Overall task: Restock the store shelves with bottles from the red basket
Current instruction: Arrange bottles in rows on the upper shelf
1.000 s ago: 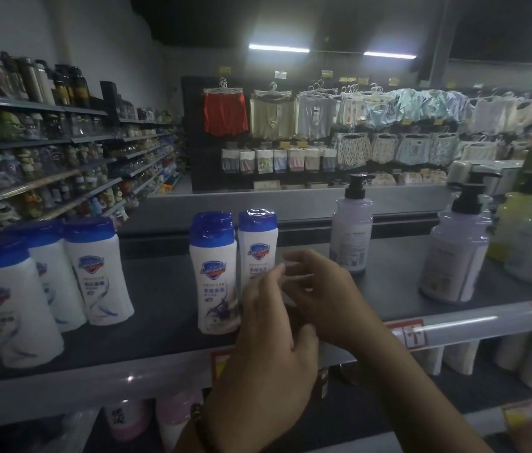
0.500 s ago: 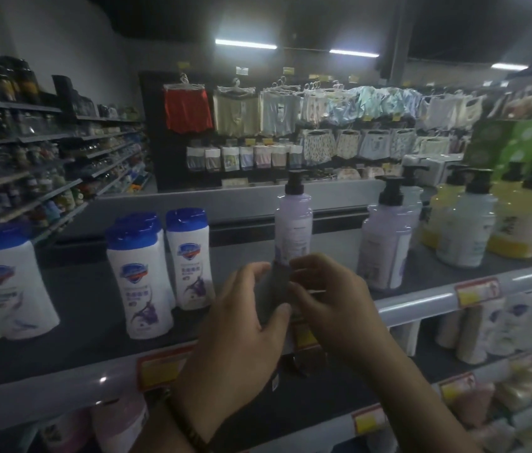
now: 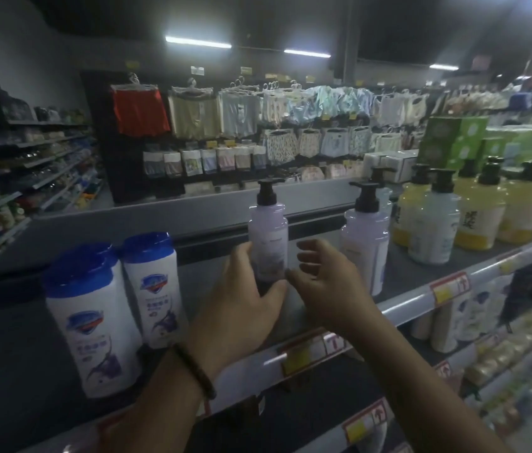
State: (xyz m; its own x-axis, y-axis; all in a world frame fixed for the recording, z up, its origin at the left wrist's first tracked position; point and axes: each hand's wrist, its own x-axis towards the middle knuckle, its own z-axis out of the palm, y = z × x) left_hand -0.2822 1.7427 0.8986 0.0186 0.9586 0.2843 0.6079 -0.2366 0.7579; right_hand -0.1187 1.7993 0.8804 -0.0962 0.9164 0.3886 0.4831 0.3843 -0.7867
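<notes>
Lavender pump bottle point(image 3: 268, 238) of translucent plastic with a black pump head, upright on the dark grey store shelf point(image 3: 23, 341), set back from the front rail! The left hand point(image 3: 245, 308) grips it from the left, fingers curled round its side and thumb across the lower front. The right hand point(image 3: 323, 282) hovers just beside it on the right, fingers spread and loosely curved, holding nothing. To the right stands a second lavender pump bottle point(image 3: 364, 246), with yellow pump bottles point(image 3: 478, 217) beyond. To the left stand two white bottles with blue caps point(image 3: 91, 322).
</notes>
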